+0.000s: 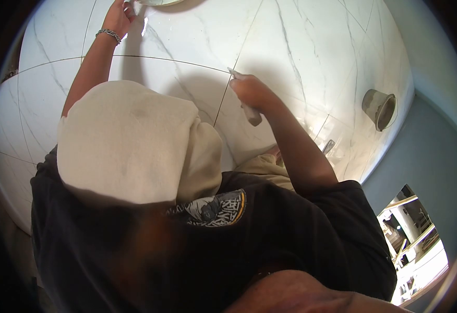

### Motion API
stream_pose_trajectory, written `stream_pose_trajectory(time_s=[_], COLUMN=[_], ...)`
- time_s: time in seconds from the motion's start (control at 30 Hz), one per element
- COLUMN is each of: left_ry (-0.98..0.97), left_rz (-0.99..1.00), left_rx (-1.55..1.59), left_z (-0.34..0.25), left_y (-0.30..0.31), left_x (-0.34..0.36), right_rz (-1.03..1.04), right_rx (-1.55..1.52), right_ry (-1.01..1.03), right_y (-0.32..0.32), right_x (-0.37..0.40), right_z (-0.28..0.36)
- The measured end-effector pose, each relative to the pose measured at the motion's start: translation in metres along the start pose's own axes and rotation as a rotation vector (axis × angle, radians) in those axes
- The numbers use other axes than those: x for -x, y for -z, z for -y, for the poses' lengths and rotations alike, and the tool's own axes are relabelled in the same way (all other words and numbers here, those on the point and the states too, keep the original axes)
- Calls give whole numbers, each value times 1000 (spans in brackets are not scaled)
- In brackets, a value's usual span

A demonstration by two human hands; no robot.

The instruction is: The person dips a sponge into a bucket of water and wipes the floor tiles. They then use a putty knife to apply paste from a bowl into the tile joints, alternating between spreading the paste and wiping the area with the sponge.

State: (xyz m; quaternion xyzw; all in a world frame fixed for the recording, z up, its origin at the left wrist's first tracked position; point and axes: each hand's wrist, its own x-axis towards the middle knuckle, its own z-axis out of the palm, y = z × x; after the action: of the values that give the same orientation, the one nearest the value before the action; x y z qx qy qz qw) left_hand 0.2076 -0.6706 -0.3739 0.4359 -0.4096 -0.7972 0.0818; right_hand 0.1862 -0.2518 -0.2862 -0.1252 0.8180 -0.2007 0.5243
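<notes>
At the top left my left hand (118, 18), with a chain bracelet at the wrist, has its fingers curled at the rim of a pale shallow bowl (163, 2). The upper frame edge cuts off most of the bowl. My right hand (252, 93) is closed around a small scraper with a thick handle (252, 116). The handle sticks out below the fist, and the short blade points up and left, close over a dark joint line between the white marbled tiles (197, 41). Beige trousers over my bent knee (134, 135) fill the lower left middle.
A grey bucket (373, 107) lies tilted near the wall at the right. Close to my right forearm is a dark-ended tool (329, 146) on the floor beside a glossy patch. The blue-grey wall (421, 151) bounds the right side, with a bright opening (416, 245) lower down.
</notes>
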Motion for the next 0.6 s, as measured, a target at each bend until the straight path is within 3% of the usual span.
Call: stream_pose_trajectory(time_s=[0.1, 0.13, 0.17, 0.2, 0.23, 0.3, 0.37, 0.47, 0.5, 0.53, 0.57, 0.6], left_ry=[-29, -21, -28, -40, -43, -48, -43, -59, -89, -87, -33, 22], left_rz=[-46, -57, -43, -27, -28, -13, 26, 30, -4, -9, 5, 21], left_rx=[-17, -17, -28, -40, -42, -97, -72, -62, -84, -79, -47, -16], left_z=[0, 2, 0, -2, -3, -6, -2, -5, -7, -4, -1, -1], left_y=[-5, -5, -7, -9, -12, -14, -2, -9, -13, -7, 2, 5], left_x=[1, 6, 8, 10, 14, 19, 6, 19, 26, 23, 13, 6], right_rz=[31, -62, -68, -96, -159, -135, -181, -88, 211, -31, 73, 119], right_rx=[79, 4, 15, 62, 303, 628, 471, 588, 323, 426, 373, 251], right_ry=[-39, -57, 104, 57, -63, 169, 26, 103, 183, 184, 178, 4], right_y=[64, 88, 115, 139, 154, 182, 168, 141, 146, 101, 76, 55], right_x=[-31, -42, -76, -97, -69, -145, -130, -134, -135, -143, -116, -72], right_z=[22, 42, 35, 53, 115, 96, 115, 100, 76, 48, 35, 43])
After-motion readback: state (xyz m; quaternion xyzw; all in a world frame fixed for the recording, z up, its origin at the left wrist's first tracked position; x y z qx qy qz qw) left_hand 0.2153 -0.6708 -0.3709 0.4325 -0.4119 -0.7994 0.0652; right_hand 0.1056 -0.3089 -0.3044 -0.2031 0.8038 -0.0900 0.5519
